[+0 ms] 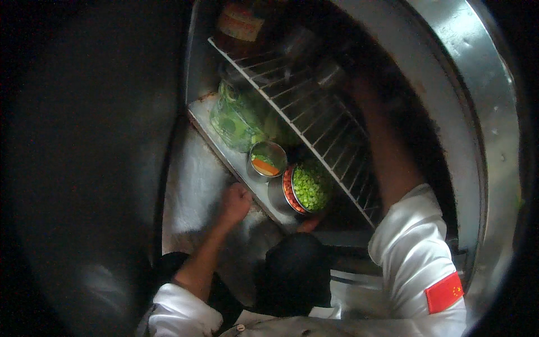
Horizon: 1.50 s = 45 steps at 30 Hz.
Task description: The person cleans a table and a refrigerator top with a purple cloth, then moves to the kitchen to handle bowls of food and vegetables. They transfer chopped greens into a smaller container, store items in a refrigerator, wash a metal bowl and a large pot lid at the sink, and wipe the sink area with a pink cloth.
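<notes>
My left hand (236, 201) is curled into a loose fist beside the front lip of the cabinet's bottom shelf (214, 135); nothing shows in it. My right arm reaches over the wire rack (303, 135) into the dark interior. At its end my right hand (358, 86) is close to a small metal container (330, 75), but shadow hides its fingers. On the bottom shelf, chopped green vegetable (310, 189) fills a round container. It overlaps a metal pot (278, 196) of diced orange-red pieces (290, 189). A metal cup (267, 160) next to them holds greens and an orange slab.
A clear plastic bag of leafy greens (236, 122) lies behind the cup. At the back of the rack stands a large labelled jar (241, 29). A metal-edged door frame (492, 126) curves along the right. My dark-clad knee (294, 269) is near the shelf's front.
</notes>
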Each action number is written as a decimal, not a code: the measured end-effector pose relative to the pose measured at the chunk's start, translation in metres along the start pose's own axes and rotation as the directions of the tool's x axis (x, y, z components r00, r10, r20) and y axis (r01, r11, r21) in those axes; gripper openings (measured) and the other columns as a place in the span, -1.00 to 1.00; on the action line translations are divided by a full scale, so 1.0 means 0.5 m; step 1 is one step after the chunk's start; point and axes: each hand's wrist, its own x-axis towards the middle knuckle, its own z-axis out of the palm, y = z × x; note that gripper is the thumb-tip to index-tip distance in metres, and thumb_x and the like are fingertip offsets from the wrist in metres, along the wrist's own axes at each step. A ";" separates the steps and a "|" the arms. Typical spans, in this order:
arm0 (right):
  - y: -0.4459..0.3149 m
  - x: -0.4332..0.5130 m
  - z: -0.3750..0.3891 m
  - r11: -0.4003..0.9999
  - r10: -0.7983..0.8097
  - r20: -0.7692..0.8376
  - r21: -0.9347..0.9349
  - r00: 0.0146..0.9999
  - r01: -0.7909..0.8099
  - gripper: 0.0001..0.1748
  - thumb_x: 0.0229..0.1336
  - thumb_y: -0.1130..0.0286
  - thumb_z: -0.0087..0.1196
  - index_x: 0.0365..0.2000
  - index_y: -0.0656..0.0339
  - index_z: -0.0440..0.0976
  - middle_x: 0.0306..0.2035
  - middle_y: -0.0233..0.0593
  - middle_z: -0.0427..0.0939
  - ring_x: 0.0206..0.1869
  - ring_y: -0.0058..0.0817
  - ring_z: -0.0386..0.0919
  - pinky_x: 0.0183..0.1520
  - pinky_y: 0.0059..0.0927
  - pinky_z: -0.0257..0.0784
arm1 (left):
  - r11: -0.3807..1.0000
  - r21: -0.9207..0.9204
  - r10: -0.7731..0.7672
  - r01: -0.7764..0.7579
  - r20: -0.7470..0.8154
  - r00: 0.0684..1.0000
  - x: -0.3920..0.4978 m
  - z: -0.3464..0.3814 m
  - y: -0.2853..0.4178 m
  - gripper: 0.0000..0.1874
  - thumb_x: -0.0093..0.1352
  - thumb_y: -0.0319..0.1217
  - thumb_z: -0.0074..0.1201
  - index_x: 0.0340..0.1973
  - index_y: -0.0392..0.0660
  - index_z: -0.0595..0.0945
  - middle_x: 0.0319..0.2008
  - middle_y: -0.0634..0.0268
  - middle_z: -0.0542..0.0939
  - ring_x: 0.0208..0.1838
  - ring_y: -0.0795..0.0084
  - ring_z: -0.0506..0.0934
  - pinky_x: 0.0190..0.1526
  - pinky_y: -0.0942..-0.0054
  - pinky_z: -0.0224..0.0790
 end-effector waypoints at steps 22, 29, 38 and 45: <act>0.086 0.114 0.136 0.996 0.083 0.390 -0.042 0.917 -0.072 -0.20 -0.04 0.11 0.20 0.17 0.19 0.16 0.16 -0.01 0.28 0.17 -0.07 0.27 0.20 -0.15 0.20 | 0.997 0.055 0.057 -0.055 -0.027 0.998 -0.038 -0.034 -0.016 -0.88 0.21 -0.44 0.00 -0.49 -0.26 0.51 -0.54 -0.01 0.54 -0.42 0.08 0.54 -0.36 0.25 0.35; 0.090 0.137 0.150 0.983 0.133 0.289 0.081 0.948 -0.163 -0.32 -0.02 0.13 0.16 0.08 0.20 0.22 0.05 -0.10 0.31 0.07 -0.20 0.28 0.10 -0.22 0.22 | 0.997 0.074 -0.019 0.018 0.016 1.000 -0.042 -0.047 -0.009 -0.85 0.22 -0.41 0.03 -0.48 -0.25 0.49 -0.57 0.02 0.53 -0.46 0.12 0.52 -0.38 0.28 0.33; 0.017 0.113 0.090 0.954 0.227 0.225 0.146 0.947 -0.264 -0.47 0.01 0.18 0.14 -0.04 0.22 0.30 -0.12 -0.20 0.35 -0.08 -0.35 0.30 -0.05 -0.32 0.23 | 0.992 0.125 0.006 -0.007 0.015 1.000 -0.044 -0.049 -0.006 -0.89 0.20 -0.45 0.00 -0.48 -0.25 0.49 -0.54 -0.01 0.54 -0.43 0.07 0.53 -0.39 0.25 0.34; -0.076 0.075 0.021 0.726 0.483 0.235 0.431 0.844 -0.536 -0.59 0.03 0.22 0.12 -0.14 0.23 0.37 -0.25 -0.28 0.38 -0.19 -0.47 0.31 -0.16 -0.40 0.25 | 0.999 0.045 -0.002 0.001 0.021 1.000 -0.067 -0.037 0.030 -0.86 0.22 -0.42 -0.02 -0.47 -0.26 0.50 -0.54 -0.01 0.54 -0.40 0.10 0.53 -0.32 0.26 0.34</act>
